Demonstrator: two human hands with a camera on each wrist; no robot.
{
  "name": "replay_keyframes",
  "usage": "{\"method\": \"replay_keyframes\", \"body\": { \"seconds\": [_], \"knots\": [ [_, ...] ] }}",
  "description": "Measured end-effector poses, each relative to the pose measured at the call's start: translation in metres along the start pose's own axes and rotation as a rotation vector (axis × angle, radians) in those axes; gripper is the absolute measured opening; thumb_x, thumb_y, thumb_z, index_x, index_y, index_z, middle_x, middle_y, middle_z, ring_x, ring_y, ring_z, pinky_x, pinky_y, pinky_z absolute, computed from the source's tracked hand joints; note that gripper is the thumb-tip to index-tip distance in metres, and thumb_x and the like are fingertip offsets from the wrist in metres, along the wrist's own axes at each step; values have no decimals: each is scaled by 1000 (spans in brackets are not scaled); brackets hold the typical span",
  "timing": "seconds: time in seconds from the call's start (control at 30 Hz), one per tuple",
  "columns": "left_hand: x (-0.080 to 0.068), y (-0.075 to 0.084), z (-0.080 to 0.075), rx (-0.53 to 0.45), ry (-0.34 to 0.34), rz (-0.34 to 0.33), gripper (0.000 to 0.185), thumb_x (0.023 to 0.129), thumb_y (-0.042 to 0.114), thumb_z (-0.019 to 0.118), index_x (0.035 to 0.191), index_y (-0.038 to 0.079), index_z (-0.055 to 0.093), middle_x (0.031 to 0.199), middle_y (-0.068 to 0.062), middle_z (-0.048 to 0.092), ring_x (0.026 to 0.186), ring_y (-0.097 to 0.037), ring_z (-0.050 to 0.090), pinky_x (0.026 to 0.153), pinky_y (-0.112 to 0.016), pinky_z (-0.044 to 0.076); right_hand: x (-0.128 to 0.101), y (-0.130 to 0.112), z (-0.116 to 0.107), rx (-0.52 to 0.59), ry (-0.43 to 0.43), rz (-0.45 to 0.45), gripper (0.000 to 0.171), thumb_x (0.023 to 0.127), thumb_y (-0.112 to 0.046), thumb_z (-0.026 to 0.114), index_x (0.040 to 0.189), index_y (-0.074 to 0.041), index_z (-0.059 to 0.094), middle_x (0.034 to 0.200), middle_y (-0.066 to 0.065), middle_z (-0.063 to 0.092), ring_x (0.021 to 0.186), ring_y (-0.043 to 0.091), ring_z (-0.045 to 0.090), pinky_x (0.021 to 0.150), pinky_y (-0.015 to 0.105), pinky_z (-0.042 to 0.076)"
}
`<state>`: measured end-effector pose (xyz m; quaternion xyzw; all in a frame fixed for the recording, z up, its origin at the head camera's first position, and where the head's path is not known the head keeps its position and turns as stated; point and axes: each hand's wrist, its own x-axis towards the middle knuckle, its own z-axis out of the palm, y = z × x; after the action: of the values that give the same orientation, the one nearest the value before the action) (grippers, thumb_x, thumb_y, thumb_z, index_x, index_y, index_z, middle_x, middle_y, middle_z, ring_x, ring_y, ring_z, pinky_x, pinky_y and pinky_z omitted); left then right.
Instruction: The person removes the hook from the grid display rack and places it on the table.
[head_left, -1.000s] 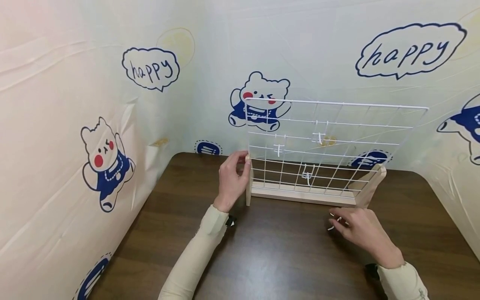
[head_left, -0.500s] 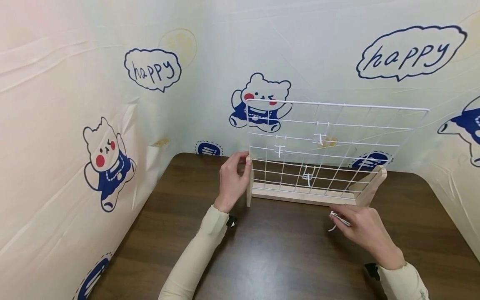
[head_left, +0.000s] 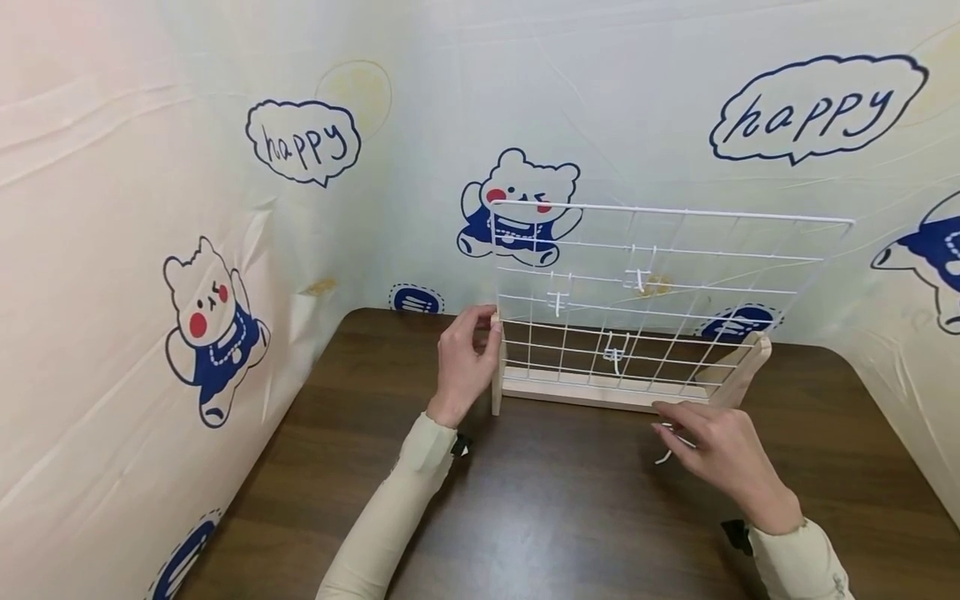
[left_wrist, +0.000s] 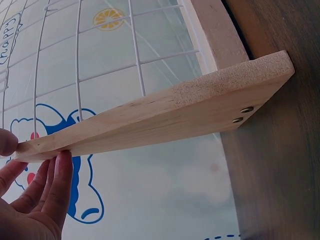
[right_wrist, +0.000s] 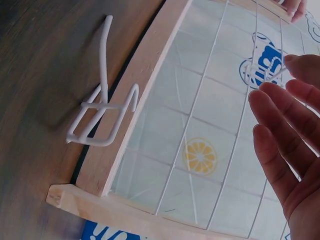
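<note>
With thumb and fingers, my left hand (head_left: 465, 358) pinches the top end of the left wooden upright (left_wrist: 150, 120) of a stand that holds a white wire grid panel (head_left: 675, 211). My right hand (head_left: 720, 442) hovers at the stand's front right, its fingers extended and apart in the right wrist view. A loose white wire hook (right_wrist: 103, 65) is on the table by the wooden base (head_left: 600, 393), beside that hand and clear of its fingertips. From the head, the fingers partly hide it.
Three similar white hooks hang on the grid: an upper one (head_left: 639, 279), a left one (head_left: 557, 302) and a lower one (head_left: 613, 354). The right wooden upright (head_left: 738, 379) stands just behind my right hand. A printed cloth (head_left: 420, 200) surrounds the dark wooden table (head_left: 517, 508).
My right hand's fingertips have shifted slightly up toward the base, and thumb and fingers have parted around the loose hook. My left hand has stayed on the upright.
</note>
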<state>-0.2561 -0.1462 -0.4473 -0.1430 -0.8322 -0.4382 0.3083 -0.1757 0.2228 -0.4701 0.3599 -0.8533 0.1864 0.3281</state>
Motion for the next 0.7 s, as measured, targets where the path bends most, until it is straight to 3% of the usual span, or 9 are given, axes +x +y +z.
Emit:
{"method": "replay_keyframes", "body": {
  "seconds": [0.07,0.23,0.7],
  "knots": [
    [0,0,0,0,-1,-4,23,102,19,64,123,12,69,111,-7,74,96,-18,75,75,-28,66,1,-1,-1,8,-11,6,31,101,-40,65,103,-12,79,85,2,81,62,12,71,53,28,52],
    [-1,-1,1,-2,1,-5,23,102,18,65,124,12,69,112,-7,75,97,-18,75,76,-28,66,3,-3,-4,17,-25,19,24,94,-32,74,105,-12,79,86,3,81,64,12,72,54,27,53],
    [-1,-2,1,-2,8,3,24,103,20,64,124,11,69,112,-8,75,96,-19,75,75,-31,66,10,-2,-6,28,68,-27,46,106,-44,52,100,-9,80,81,2,80,63,12,72,53,27,54]
  ]
}}
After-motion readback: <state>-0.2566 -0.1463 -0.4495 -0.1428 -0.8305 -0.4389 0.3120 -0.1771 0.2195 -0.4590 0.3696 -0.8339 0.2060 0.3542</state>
